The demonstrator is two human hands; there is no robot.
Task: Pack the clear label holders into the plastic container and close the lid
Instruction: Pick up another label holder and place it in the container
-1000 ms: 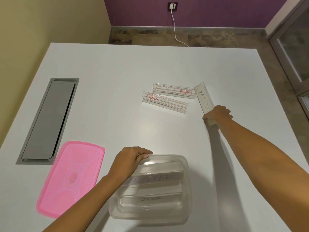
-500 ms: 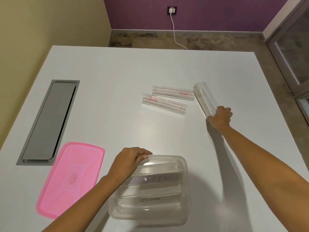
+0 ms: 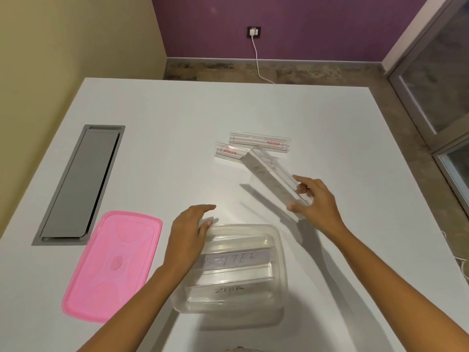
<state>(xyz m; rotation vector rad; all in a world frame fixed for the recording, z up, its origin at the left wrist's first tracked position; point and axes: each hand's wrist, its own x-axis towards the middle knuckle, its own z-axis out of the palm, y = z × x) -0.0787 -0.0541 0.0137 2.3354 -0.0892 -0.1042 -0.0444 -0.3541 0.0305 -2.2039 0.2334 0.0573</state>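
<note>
A clear plastic container (image 3: 280, 252) stands near the table's front edge, with two label holders (image 3: 233, 260) lying inside it. My left hand (image 3: 189, 235) rests on its left rim, fingers spread. My right hand (image 3: 316, 204) grips the near end of a clear label holder (image 3: 269, 177) with a handwritten card, lifted off the table above and to the right of the container. Two more clear label holders with red print, one (image 3: 258, 141) behind the other (image 3: 229, 152), lie farther back. The pink lid (image 3: 111, 265) lies flat to the left of the container.
A grey cable hatch (image 3: 81, 184) is sunk into the white table (image 3: 177, 118) on the left. Beyond the far edge are the floor, a purple wall with a socket and white cable (image 3: 256, 54), and a glass door frame (image 3: 431, 97) on the right.
My right hand has picked the handwritten label holder off the table and brought it left and nearer, toward the container. My left hand has loosened on the rim, fingers now spread.
</note>
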